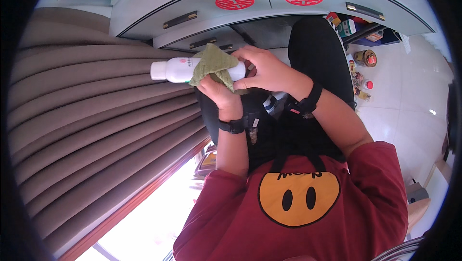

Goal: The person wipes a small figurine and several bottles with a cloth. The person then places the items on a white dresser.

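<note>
A white plastic bottle [177, 70] with a white cap lies sideways in the air above my knees, its cap pointing left. It bears printed writing. An olive-green cloth [215, 62] is wrapped around its middle. My left hand [219, 94] holds the bottle from below through the cloth, and most of its fingers are hidden behind the cloth. At the base end, my right hand [269, 69] curves around the bottle, thumb on the near side and fingers on the far side.
A grey cabinet with drawers [216, 17] and red round stickers stands in front. Pleated brown curtains [108, 102] hang close on the left. On the tiled floor [415, 91] at right are a round tin [365, 58], a red-capped jar [367, 84] and small packets. Boxes fill an open compartment [391, 37].
</note>
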The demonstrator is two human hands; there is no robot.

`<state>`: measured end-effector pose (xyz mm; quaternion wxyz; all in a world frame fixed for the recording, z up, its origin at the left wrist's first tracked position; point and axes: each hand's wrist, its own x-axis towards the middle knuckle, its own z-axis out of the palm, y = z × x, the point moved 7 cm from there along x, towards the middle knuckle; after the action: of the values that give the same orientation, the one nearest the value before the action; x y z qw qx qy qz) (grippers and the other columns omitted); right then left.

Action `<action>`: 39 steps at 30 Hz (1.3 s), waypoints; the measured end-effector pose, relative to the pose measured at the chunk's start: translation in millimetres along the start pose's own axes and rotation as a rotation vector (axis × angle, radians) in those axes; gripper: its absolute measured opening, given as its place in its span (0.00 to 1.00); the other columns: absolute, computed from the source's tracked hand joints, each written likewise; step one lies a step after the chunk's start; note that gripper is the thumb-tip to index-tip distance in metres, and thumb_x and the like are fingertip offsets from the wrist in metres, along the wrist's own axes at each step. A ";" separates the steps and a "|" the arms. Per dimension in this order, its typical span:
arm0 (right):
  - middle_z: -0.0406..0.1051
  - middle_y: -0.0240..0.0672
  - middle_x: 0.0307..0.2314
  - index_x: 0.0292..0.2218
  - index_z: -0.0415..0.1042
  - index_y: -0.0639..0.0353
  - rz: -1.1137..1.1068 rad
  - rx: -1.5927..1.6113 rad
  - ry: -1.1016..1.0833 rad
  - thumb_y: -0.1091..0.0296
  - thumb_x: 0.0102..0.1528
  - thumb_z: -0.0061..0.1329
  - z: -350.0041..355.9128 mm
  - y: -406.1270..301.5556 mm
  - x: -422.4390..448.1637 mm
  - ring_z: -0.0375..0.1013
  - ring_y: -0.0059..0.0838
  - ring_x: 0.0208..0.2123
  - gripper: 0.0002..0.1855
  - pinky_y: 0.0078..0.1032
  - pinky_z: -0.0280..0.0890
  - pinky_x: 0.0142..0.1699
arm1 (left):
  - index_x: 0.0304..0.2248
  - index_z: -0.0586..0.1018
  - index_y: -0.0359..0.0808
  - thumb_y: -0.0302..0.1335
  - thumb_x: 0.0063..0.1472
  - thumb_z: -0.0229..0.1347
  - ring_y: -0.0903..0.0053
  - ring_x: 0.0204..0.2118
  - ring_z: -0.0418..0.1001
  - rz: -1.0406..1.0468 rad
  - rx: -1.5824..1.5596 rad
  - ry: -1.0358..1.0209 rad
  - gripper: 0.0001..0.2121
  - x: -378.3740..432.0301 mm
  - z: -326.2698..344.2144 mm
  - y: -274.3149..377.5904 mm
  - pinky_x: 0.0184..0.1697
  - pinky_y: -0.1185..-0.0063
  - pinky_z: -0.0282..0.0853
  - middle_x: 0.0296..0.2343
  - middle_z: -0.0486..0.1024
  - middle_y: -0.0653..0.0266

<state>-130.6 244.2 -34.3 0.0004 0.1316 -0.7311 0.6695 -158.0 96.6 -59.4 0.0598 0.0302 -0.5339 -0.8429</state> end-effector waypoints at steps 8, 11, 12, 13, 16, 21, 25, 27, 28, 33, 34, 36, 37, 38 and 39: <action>0.73 0.38 0.30 0.43 0.69 0.69 0.133 0.024 -0.117 0.68 0.45 0.63 2.5 -2.0 1.6 0.73 0.25 0.32 0.26 0.25 0.69 0.39 | 0.46 0.72 0.30 0.40 0.60 0.48 0.72 0.39 0.74 -0.023 -0.173 0.033 0.22 0.1 -2.8 -4.3 0.42 0.73 0.72 0.39 0.73 0.61; 0.74 0.35 0.29 0.42 0.70 0.68 0.200 0.068 -0.195 0.68 0.46 0.62 3.7 7.4 1.6 0.72 0.22 0.31 0.23 0.23 0.68 0.39 | 0.48 0.71 0.32 0.44 0.59 0.49 0.72 0.41 0.73 -0.057 -0.205 -0.001 0.25 0.4 -1.2 -5.2 0.45 0.72 0.71 0.40 0.73 0.62; 0.74 0.35 0.28 0.40 0.72 0.69 0.198 0.140 -0.195 0.64 0.47 0.62 4.4 10.4 1.5 0.72 0.22 0.30 0.22 0.23 0.67 0.39 | 0.49 0.70 0.33 0.47 0.59 0.50 0.72 0.42 0.73 -0.075 -0.203 -0.008 0.27 0.6 0.8 -4.1 0.46 0.72 0.70 0.40 0.73 0.62; 0.74 0.35 0.27 0.38 0.73 0.69 0.196 0.212 -0.194 0.60 0.48 0.62 6.2 14.6 1.1 0.72 0.23 0.28 0.22 0.22 0.67 0.38 | 0.49 0.70 0.34 0.50 0.58 0.50 0.72 0.43 0.73 -0.093 -0.202 -0.015 0.29 0.4 2.1 -3.7 0.46 0.72 0.70 0.41 0.73 0.63; 0.75 0.35 0.26 0.37 0.75 0.68 0.315 0.372 -0.287 0.53 0.51 0.59 9.0 18.1 -0.7 0.72 0.22 0.28 0.24 0.20 0.66 0.37 | 0.50 0.69 0.37 0.60 0.56 0.48 0.71 0.44 0.72 -0.064 -0.199 -0.065 0.35 -4.8 -0.1 -2.3 0.48 0.71 0.69 0.42 0.72 0.64; 0.75 0.38 0.25 0.36 0.75 0.68 0.513 0.654 -0.398 0.48 0.58 0.49 17.8 14.3 -9.3 0.73 0.22 0.26 0.25 0.18 0.66 0.34 | 0.54 0.66 0.37 0.67 0.51 0.48 0.69 0.47 0.68 -0.054 -0.226 -0.225 0.43 -3.1 -5.6 4.3 0.51 0.71 0.65 0.45 0.69 0.61; 0.74 0.42 0.22 0.32 0.73 0.70 0.645 1.021 -0.502 0.47 0.63 0.38 36.3 15.3 -12.9 0.73 0.27 0.22 0.29 0.19 0.67 0.29 | 0.52 0.66 0.37 0.63 0.49 0.55 0.71 0.48 0.64 -0.035 -0.467 -0.295 0.42 -0.3 1.8 12.8 0.54 0.72 0.63 0.44 0.67 0.62; 0.73 0.42 0.21 0.31 0.72 0.70 0.638 1.215 -0.646 0.46 0.64 0.34 42.0 8.9 -13.0 0.73 0.27 0.21 0.31 0.20 0.68 0.28 | 0.53 0.66 0.37 0.63 0.48 0.56 0.71 0.48 0.64 -0.047 -0.660 -0.388 0.43 2.4 6.4 16.2 0.55 0.72 0.62 0.45 0.67 0.62; 0.73 0.41 0.21 0.32 0.72 0.70 0.637 1.107 -0.609 0.45 0.64 0.32 38.9 14.3 -11.7 0.72 0.28 0.21 0.32 0.21 0.68 0.28 | 0.53 0.66 0.37 0.64 0.48 0.55 0.70 0.48 0.66 -0.025 -0.596 -0.335 0.43 4.1 3.2 15.6 0.54 0.71 0.64 0.44 0.68 0.62; 0.72 0.39 0.28 0.44 0.66 0.66 0.462 0.630 -0.173 0.44 0.65 0.30 18.0 17.7 -0.2 0.72 0.29 0.23 0.29 0.23 0.67 0.30 | 0.51 0.67 0.36 0.57 0.54 0.53 0.68 0.45 0.72 0.046 -0.133 -0.093 0.35 0.3 10.5 30.0 0.49 0.69 0.69 0.43 0.72 0.61; 0.71 0.36 0.37 0.47 0.64 0.63 0.219 0.475 -0.107 0.52 0.62 0.43 10.7 7.7 2.6 0.73 0.26 0.33 0.22 0.23 0.68 0.37 | 0.50 0.67 0.35 0.54 0.55 0.54 0.69 0.45 0.73 0.054 -0.100 -0.060 0.33 1.7 17.0 36.9 0.48 0.70 0.70 0.42 0.72 0.60; 0.70 0.35 0.41 0.49 0.63 0.63 -0.011 0.236 -0.051 0.67 0.53 0.57 -0.3 -11.9 2.0 0.70 0.23 0.42 0.25 0.24 0.66 0.47 | 0.48 0.68 0.33 0.40 0.57 0.54 0.70 0.42 0.74 0.117 -0.183 -0.065 0.24 4.9 22.5 42.5 0.45 0.72 0.73 0.41 0.73 0.59; 0.70 0.35 0.41 0.50 0.63 0.64 -0.061 0.134 -0.059 0.70 0.50 0.59 -2.4 -19.5 3.0 0.70 0.24 0.43 0.27 0.24 0.65 0.49 | 0.48 0.68 0.32 0.39 0.57 0.54 0.70 0.42 0.74 0.116 -0.168 -0.064 0.23 4.0 22.6 44.2 0.45 0.72 0.72 0.41 0.73 0.59; 0.71 0.37 0.40 0.49 0.64 0.63 -0.073 0.142 -0.053 0.68 0.50 0.60 -1.9 -18.3 4.3 0.71 0.25 0.41 0.28 0.25 0.66 0.47 | 0.48 0.68 0.32 0.38 0.57 0.54 0.70 0.42 0.74 0.114 -0.152 -0.063 0.23 2.1 23.2 47.6 0.45 0.71 0.72 0.40 0.73 0.60; 0.71 0.38 0.38 0.49 0.64 0.63 -0.085 0.153 -0.043 0.66 0.50 0.60 0.4 -16.7 4.6 0.72 0.27 0.39 0.28 0.25 0.67 0.45 | 0.48 0.68 0.32 0.38 0.57 0.54 0.70 0.42 0.74 0.109 -0.134 -0.065 0.23 0.5 25.0 51.4 0.45 0.71 0.72 0.40 0.73 0.60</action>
<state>-131.7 241.8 -17.2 0.0032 0.1763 -0.6714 0.7198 -157.9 97.2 -2.3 0.0901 -0.0302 -0.4786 -0.8729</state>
